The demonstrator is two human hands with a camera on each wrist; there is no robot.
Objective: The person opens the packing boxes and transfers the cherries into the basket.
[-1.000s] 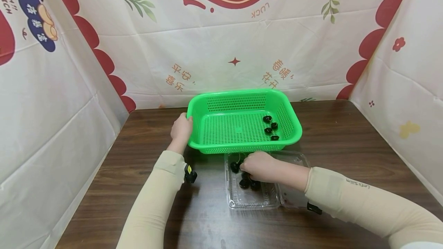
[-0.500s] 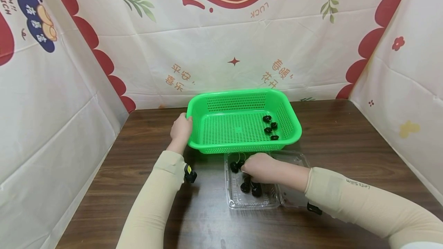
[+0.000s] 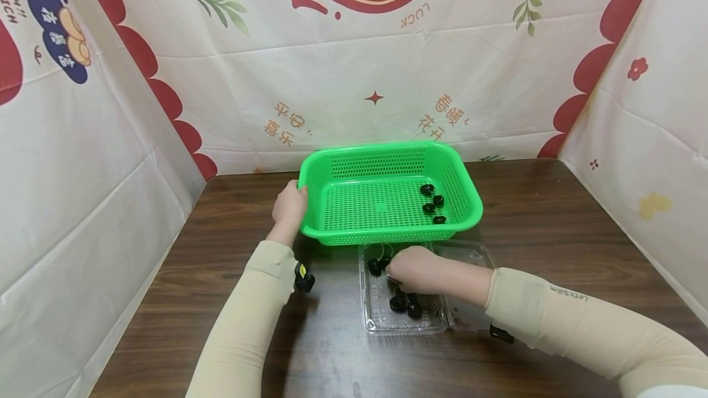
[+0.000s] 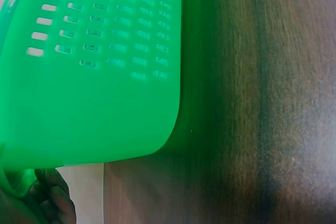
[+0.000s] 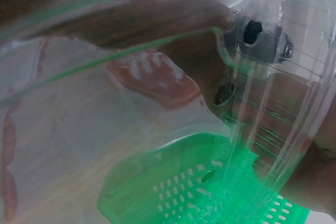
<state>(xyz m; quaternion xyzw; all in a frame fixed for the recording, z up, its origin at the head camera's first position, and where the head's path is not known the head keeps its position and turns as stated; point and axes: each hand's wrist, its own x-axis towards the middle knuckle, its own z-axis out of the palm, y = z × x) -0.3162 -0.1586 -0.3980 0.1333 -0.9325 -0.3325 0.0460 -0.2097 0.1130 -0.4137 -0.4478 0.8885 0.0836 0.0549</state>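
Note:
My left hand (image 3: pixel 290 204) grips the left rim of a green perforated basket (image 3: pixel 381 235); its curled fingers (image 4: pixel 62 203) show under the rim in the left wrist view. Several dark cherries (image 3: pixel 428 207) lie at the right of the basket floor. In front of it stands a clear plastic clamshell box (image 3: pixel 381 322), lid opened out to the right. My right hand (image 3: pixel 417 269) reaches into the box with bent fingers. Left of the fingertips sits a stemmed pair of cherries (image 3: pixel 374 267); more cherries (image 3: pixel 398 304) lie just below the hand. The fingertips' hold is hidden.
Basket and box stand close together on a dark wooden table (image 3: pixel 326 349). The opened lid (image 3: pixel 470 318) lies under the right forearm. A printed white cloth (image 3: pixel 343 66) hangs behind the table and along both sides.
The cherries below my right hand have shifted toward the front of the box and slightly right. The right hand has moved very little; the left hand and basket stay in place.

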